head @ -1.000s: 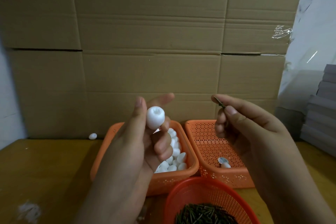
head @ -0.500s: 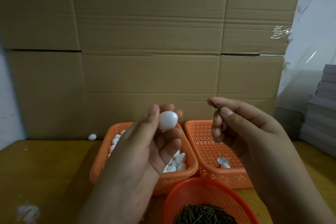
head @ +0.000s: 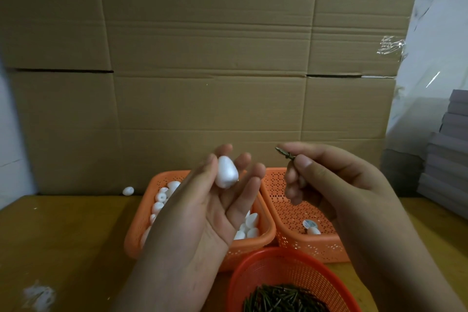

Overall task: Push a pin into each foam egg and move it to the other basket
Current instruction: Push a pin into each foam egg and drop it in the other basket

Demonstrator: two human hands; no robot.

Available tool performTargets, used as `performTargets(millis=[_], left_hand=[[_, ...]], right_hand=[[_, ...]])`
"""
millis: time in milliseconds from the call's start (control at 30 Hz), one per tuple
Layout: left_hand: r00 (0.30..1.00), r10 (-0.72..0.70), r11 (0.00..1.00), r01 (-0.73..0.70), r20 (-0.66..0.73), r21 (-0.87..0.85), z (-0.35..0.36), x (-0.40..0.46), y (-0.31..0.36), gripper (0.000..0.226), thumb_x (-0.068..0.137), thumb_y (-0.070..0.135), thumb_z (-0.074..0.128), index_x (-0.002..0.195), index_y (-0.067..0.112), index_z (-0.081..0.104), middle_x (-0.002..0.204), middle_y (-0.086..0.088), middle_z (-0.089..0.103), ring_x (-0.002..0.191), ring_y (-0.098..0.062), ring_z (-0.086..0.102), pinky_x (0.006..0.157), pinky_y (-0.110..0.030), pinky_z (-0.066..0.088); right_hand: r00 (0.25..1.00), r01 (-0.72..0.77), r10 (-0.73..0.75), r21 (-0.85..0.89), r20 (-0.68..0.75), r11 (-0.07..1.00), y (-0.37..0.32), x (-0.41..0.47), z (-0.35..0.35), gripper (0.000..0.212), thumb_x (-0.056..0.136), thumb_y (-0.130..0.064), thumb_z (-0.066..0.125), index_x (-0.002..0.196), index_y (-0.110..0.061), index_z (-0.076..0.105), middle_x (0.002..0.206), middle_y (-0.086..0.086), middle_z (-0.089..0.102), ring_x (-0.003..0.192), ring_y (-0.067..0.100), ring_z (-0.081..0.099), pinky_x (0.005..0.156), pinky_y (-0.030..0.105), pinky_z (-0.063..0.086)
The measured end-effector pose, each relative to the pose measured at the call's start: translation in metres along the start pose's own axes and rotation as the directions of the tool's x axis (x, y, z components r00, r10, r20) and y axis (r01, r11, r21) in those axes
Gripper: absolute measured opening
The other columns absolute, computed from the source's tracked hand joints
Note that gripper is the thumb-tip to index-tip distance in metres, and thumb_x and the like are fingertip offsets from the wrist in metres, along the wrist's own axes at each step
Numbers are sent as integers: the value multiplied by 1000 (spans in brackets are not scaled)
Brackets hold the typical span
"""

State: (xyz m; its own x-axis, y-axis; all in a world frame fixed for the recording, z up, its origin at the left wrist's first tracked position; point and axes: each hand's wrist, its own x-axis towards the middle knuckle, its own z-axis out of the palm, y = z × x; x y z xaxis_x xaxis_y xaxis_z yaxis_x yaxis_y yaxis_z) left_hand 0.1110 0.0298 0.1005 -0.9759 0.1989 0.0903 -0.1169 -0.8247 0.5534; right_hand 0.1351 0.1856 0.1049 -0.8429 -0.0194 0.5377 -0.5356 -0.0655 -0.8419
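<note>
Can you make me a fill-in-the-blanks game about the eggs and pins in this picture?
1. The left hand holds a white foam ____.
2. The right hand pinches a thin ____.
3. The basket full of eggs is the colour ____.
4. The stray egg on the table lies to the ____ of that basket.

Missing words: egg, pin, orange, left

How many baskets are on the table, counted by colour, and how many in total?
Orange baskets: 2, the left orange basket full of foam eggs and the right orange basket nearly empty.
Red baskets: 1, the red basket of pins.
Total: 3
</note>
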Motion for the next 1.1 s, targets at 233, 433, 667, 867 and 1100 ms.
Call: performTargets(millis=[233, 433, 667, 867, 1100], left_hand=[[995, 90, 988, -94, 43, 124, -6, -2, -7, 30, 76, 27, 57, 56, 13, 75, 94, -13, 76, 83, -20, 75, 56, -24, 58], [988, 141, 976, -148, 54, 160, -7, -1, -10, 34, 76, 34, 59, 98, 9, 62, 101, -9, 76, 88, -20, 74, 61, -23, 58], [978, 200, 966, -206, 54, 159, -7, -2, -11, 30, 74, 31, 61, 92, 7, 60, 99, -12, 76, 87, -21, 74, 63, -24, 58], [962, 257, 930, -273, 94, 246, -6, -6, -15, 29, 72, 32, 62, 90, 10, 64, 101, -10, 76, 92, -21, 74, 64, -23, 58], [909, 383, 811, -417, 166, 410, -5, -11, -14, 19, 68, 36, 66, 78, 24, 75, 103, -1, 76, 94, -15, 73, 65, -18, 56]], right_hand=[[996, 52, -45, -100, 72, 994, -3, -3, 6, 23, 74, -22, 60, 90, -23, 76, 67, 6, 70, 58, 11, 65, 59, 18, 53], [981, 189, -167, -281, 101, 941, 4, -6, 17, 22, 86, -8, 65, 92, -28, 67, 72, 7, 71, 65, 19, 69, 65, 38, 57], [976, 212, -218, -299, 15, 930, 4, -7, 16, 11, 81, -13, 65, 82, -24, 64, 73, -1, 73, 68, 10, 70, 64, 23, 56], [979, 203, -199, -340, 47, 918, 10, -6, 20, 18, 86, -8, 67, 86, -26, 64, 73, -4, 73, 72, 13, 71, 70, 34, 56], [985, 172, -168, -332, 42, 928, 18, -6, 26, 14, 85, -9, 67, 89, -23, 67, 73, -8, 74, 72, 6, 70, 67, 23, 55]])
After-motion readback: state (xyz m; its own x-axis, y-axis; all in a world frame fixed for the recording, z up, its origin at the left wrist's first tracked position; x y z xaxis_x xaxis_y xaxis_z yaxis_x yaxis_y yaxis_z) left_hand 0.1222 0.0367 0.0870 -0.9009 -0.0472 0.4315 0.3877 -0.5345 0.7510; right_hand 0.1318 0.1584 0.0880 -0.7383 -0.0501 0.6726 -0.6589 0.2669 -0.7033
